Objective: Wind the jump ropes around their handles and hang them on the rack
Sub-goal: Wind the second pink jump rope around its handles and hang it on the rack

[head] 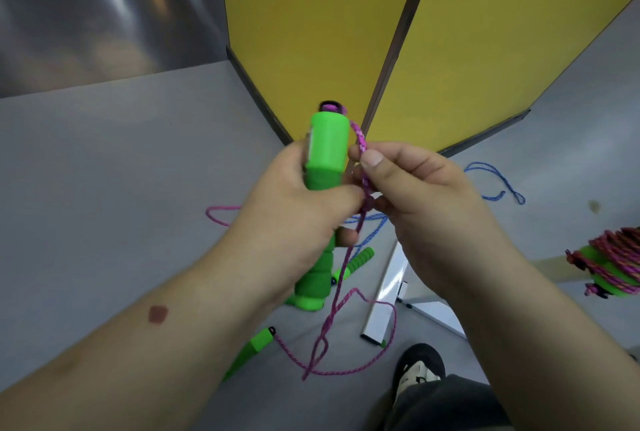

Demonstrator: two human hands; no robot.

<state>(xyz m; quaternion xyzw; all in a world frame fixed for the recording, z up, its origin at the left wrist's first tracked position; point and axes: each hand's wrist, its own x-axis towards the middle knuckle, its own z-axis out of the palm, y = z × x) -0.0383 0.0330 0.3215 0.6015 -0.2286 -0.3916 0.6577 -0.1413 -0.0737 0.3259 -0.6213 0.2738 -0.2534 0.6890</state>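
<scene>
My left hand grips an upright green jump-rope handle at centre. A pink rope leaves the handle's top; my right hand pinches it beside the handle. The rope hangs down in loops to the floor, ending at a second green handle lying there. A blue rope with a green handle lies on the floor behind my hands. At the right edge a green handle wound with pink rope hangs.
Yellow folding panels stand ahead on a grey floor. A white metal rack foot lies on the floor below my right hand. My shoe is at the bottom right.
</scene>
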